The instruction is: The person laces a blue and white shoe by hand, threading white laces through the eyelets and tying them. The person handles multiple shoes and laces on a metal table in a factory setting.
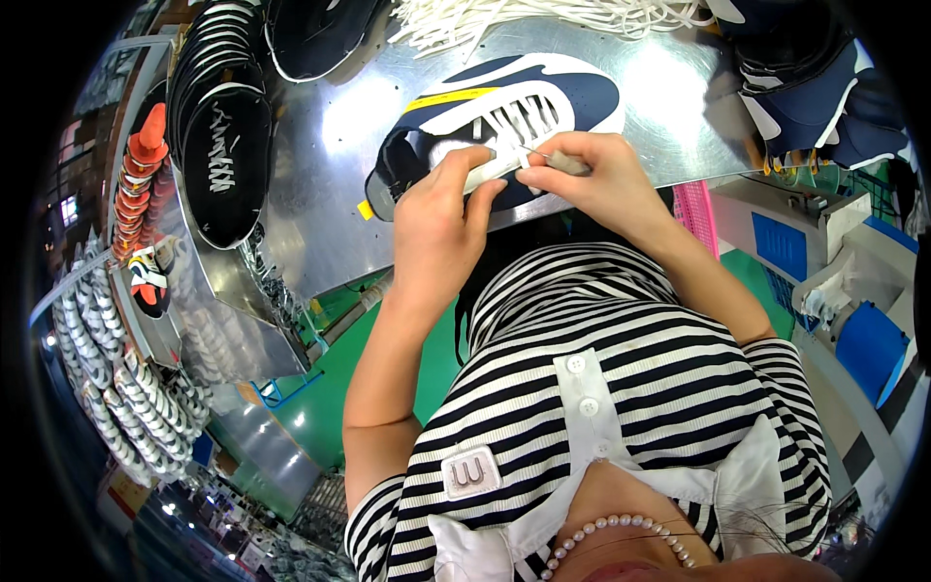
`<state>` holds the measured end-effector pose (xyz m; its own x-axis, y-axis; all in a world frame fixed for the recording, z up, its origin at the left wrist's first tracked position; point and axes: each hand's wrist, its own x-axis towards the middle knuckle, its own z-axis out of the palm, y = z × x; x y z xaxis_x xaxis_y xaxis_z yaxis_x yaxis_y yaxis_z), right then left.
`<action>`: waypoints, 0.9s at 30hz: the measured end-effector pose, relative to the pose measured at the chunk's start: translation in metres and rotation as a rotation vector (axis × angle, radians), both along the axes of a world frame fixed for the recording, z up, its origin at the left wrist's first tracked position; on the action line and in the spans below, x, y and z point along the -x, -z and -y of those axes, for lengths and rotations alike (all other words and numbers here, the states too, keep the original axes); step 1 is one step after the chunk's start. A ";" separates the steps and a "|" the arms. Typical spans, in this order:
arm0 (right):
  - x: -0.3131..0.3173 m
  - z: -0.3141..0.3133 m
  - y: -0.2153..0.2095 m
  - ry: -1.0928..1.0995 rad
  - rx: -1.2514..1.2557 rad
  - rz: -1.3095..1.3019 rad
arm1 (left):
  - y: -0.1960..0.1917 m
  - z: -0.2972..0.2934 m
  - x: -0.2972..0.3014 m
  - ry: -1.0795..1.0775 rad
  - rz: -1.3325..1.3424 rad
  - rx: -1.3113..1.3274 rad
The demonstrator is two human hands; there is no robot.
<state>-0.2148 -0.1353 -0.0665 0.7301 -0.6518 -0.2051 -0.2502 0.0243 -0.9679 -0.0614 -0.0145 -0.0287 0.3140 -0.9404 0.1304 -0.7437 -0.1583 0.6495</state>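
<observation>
A navy and white sneaker upper [582,92] with a yellow stripe lies on its side, toe toward the right, on the metal table [320,209]. White lace [529,116] runs zigzag across its eyelets. My left hand [436,218] pinches the upper's white tongue [493,171] between thumb and fingers, near the dark collar opening. Close beside it, my right hand [616,179] is closed on a small pale-handled tool [568,165]. Its thin metal tip points left at the lacing; whether the tip has hooked the lace cannot be made out.
Loose white laces [553,14] are heaped at the table's far edge. Stacked black shoe parts [225,165] stand on the left, and more navy uppers [810,107] are piled at the right. A pink basket [696,215] is below the table's right edge.
</observation>
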 end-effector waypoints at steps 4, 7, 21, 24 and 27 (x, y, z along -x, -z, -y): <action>-0.006 -0.005 -0.011 -0.021 -0.293 0.161 | 0.001 0.005 -0.003 -0.062 -0.022 -0.014; 0.001 -0.024 -0.031 -0.298 -0.451 0.075 | 0.010 0.006 -0.007 -0.017 0.013 0.109; -0.031 -0.003 0.011 0.189 -0.200 0.268 | -0.008 0.014 -0.017 -0.011 -0.287 -0.184; -0.034 -0.007 0.009 0.196 -0.184 0.278 | -0.002 0.015 -0.016 -0.012 -0.193 -0.166; -0.039 -0.009 0.015 0.178 -0.142 0.273 | 0.006 0.016 -0.012 -0.030 -0.069 -0.091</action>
